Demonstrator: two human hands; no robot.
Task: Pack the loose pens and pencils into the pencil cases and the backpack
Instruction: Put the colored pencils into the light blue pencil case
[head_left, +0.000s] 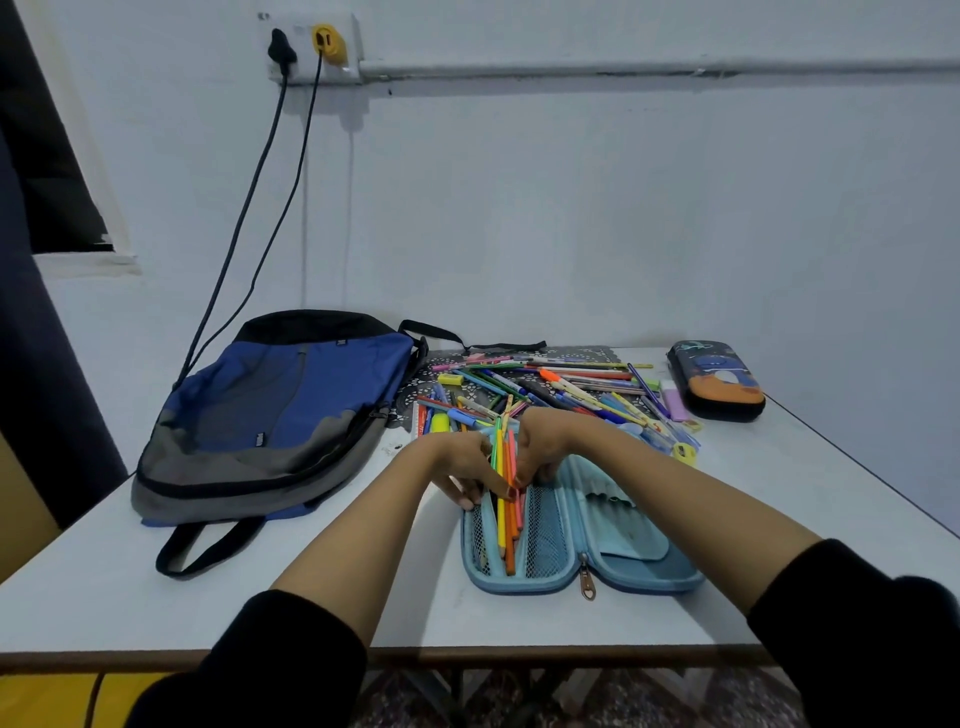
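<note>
I see the left hand (460, 467) and right hand (540, 449) both curled round a bundle of orange, yellow and green pencils (505, 512), its lower ends in the left half of the open light-blue zip pencil case (613, 551). The blue-and-grey fabric backpack (275, 415) lies far left.

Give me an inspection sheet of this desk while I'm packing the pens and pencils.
Surface: white table, dark mat under the pile.
Job's things: open blue case, pencils partly in its left half; loose pile behind; backpack left, lying flat; dark case right, shut.
Clutter: lilac eraser, yellow sharpener by the pile.
Hands: right hand grips the pencils; left hand touches them, grip unclear.
Cables: two cables hang from the socket to behind the backpack.
Surroundings: plain wall, window at left.
</note>
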